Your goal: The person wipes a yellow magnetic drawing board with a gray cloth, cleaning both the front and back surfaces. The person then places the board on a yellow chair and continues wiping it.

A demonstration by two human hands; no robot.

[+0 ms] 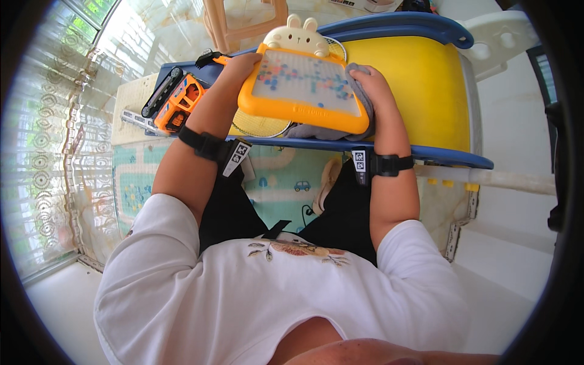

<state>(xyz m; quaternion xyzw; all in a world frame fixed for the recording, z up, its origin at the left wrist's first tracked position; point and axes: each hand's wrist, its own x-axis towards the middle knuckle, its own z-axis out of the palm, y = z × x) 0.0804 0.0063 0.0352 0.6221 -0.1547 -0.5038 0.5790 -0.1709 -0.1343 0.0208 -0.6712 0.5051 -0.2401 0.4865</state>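
Note:
In front of me, a toy bead drawing board [303, 116] with an orange frame and a cream rabbit head on top is held up, tilted. Coloured beads show behind its pale panel. My left hand [246, 66] grips its upper left edge. At its right edge my right hand [372, 82] holds a grey cloth [362, 93] against the frame. More of the cloth hangs below the board. Under the board lies a racket [262, 127], partly hidden. An orange toy excavator [180, 102] rests on its side beside my left forearm.
A yellow and blue plastic slide [415, 86] lies across beneath these things. A silver toy vehicle [139, 119] is at the far left. A beige plastic stool [246, 27] stands beyond. Below is a printed play mat [273, 191] with a slipper [326, 185]; a sheer curtain [68, 137] hangs left.

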